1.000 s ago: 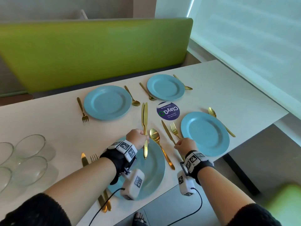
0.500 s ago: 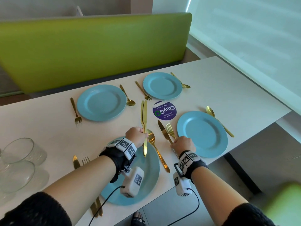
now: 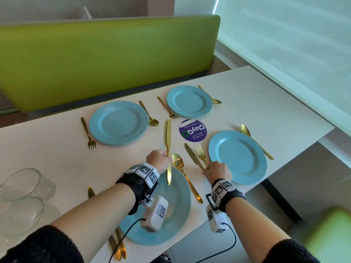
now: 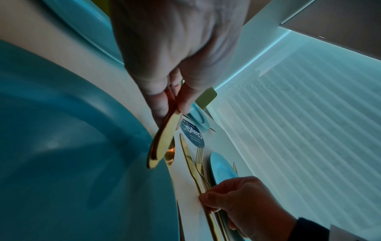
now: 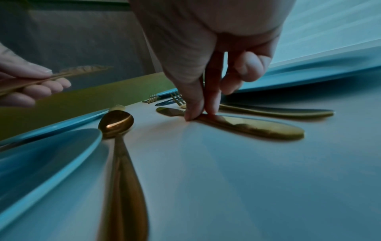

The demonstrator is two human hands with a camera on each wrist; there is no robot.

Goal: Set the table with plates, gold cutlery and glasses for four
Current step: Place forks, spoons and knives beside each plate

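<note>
Left grip [image 3: 160,161] pinches two knives [image 3: 167,141] beside "ClayGo" sticker [image 3: 193,130].

Round purple sticker [image 3: 193,130] on the white table [image 3: 266,103], between the plates: "ClayGo" in large white letters with a green ring for the final letter, read upside down in the head view. Above and below it, small white lines are printed: "Clean as you go" and "Let's keep our pantries clean". The same sticker [image 4: 192,133] is seen in the left wrist view, lettering blurred.

Black-and-white square code markers are borne by the wrist bands [image 3: 146,170]; no readable characters.
</note>
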